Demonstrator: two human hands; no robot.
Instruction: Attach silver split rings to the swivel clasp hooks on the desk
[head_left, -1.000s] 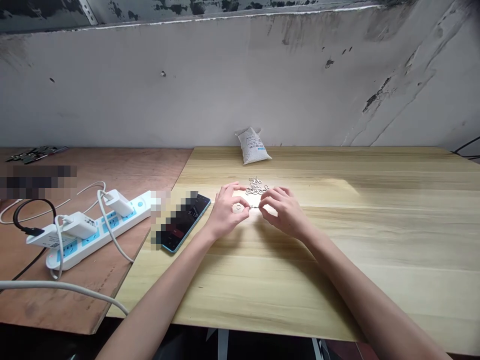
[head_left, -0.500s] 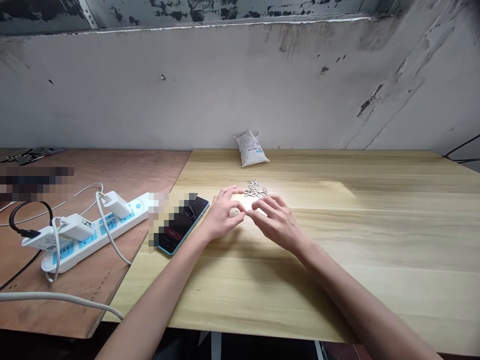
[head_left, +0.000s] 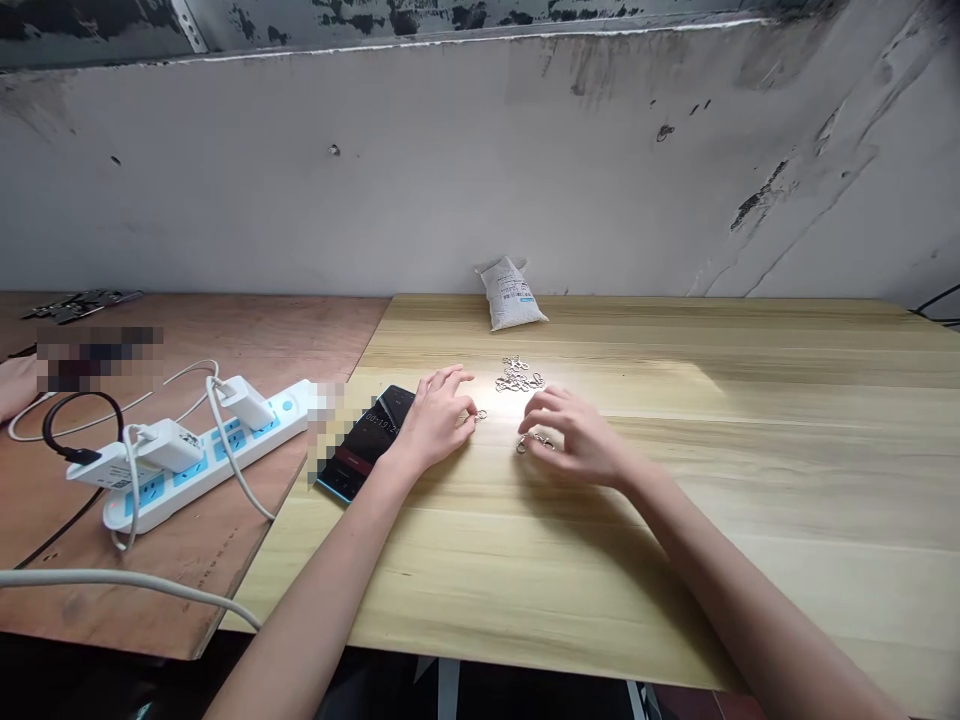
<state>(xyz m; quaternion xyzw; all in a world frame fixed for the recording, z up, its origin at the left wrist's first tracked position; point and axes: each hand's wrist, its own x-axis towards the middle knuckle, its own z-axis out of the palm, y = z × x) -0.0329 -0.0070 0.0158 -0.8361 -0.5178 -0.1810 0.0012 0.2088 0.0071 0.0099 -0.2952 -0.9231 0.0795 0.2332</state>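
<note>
Pale honey grain streaks the tabletop (head_left: 615, 570); the metal rings (head_left: 516, 380) gleam silver.

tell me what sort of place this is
Probably a plain workroom set up for small handwork: a pale wooden table holding a loose pile of small metal rings and clasps, a white power strip with chargers plugged in, and a scuffed, stained wall.

My left hand (head_left: 435, 425) and right hand (head_left: 577, 440) are both palm-down, a small gap between them. My left fingers (head_left: 450, 380) curve forward, slightly spread, and my right fingers (head_left: 541, 405) curl downward. My left forearm (head_left: 315, 590) and right forearm (head_left: 750, 590) angle inward from below.
</note>
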